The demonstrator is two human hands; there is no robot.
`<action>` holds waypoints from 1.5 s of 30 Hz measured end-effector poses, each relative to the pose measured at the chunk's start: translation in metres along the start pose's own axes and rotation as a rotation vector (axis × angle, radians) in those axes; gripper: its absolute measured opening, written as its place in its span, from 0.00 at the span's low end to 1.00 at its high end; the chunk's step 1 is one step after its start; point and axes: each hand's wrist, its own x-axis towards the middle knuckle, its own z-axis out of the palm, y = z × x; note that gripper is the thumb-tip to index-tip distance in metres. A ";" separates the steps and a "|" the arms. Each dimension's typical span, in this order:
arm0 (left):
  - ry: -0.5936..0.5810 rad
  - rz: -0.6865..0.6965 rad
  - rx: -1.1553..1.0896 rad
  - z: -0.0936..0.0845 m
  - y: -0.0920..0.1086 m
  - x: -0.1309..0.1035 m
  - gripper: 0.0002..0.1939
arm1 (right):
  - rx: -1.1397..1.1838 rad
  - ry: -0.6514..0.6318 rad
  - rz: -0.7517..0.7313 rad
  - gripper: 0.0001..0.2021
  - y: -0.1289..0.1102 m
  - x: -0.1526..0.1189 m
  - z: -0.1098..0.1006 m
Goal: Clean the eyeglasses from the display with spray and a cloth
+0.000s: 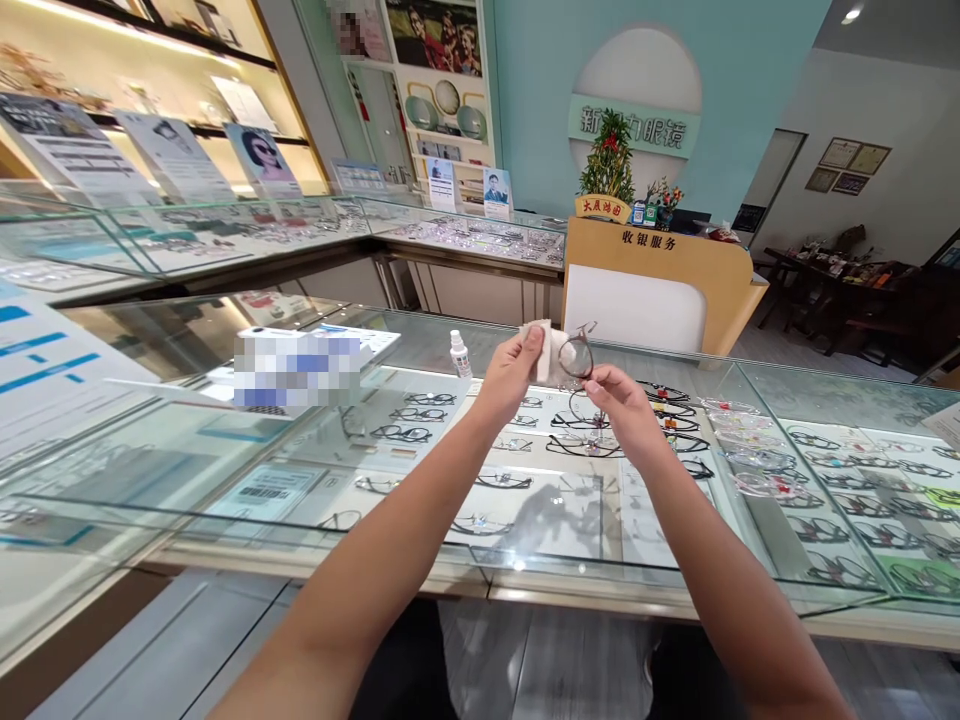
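The left hand pinches a white cloth against the lens of a pair of glasses, while the right hand grips the frame from below and to the right, both raised above the glass display counter. Just left of the hands a small white spray bottle stands upright on the counter top, and rows of spectacle frames lie in the case beneath. Farther off, beyond the counter, stands a wooden cashier desk with a small decorated tree on it.
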 end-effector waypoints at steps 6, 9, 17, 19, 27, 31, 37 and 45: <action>0.011 -0.187 0.842 -0.038 -0.011 0.016 0.21 | 0.182 0.085 0.020 0.26 -0.007 0.004 -0.010; 0.059 -0.280 1.045 -0.050 -0.017 0.017 0.10 | 0.211 0.083 0.015 0.26 -0.010 0.005 -0.014; 0.202 0.490 1.020 -0.028 -0.027 0.010 0.34 | -0.025 0.073 -0.028 0.18 -0.013 0.006 -0.021; 0.152 0.716 0.957 -0.016 -0.029 0.002 0.37 | -0.117 0.072 -0.048 0.15 -0.015 0.007 -0.023; -0.021 0.733 0.897 0.002 -0.030 -0.013 0.35 | -0.273 -0.014 -0.026 0.10 -0.020 0.007 -0.028; 0.025 0.802 0.915 0.002 -0.029 -0.012 0.31 | -0.311 -0.029 -0.010 0.09 -0.021 0.004 -0.029; 0.123 0.902 0.877 0.008 -0.009 -0.013 0.27 | -0.388 -0.056 -0.125 0.11 -0.044 0.005 -0.026; 0.368 1.070 0.735 0.008 0.065 0.041 0.36 | -0.809 0.106 -0.674 0.24 -0.121 0.025 -0.030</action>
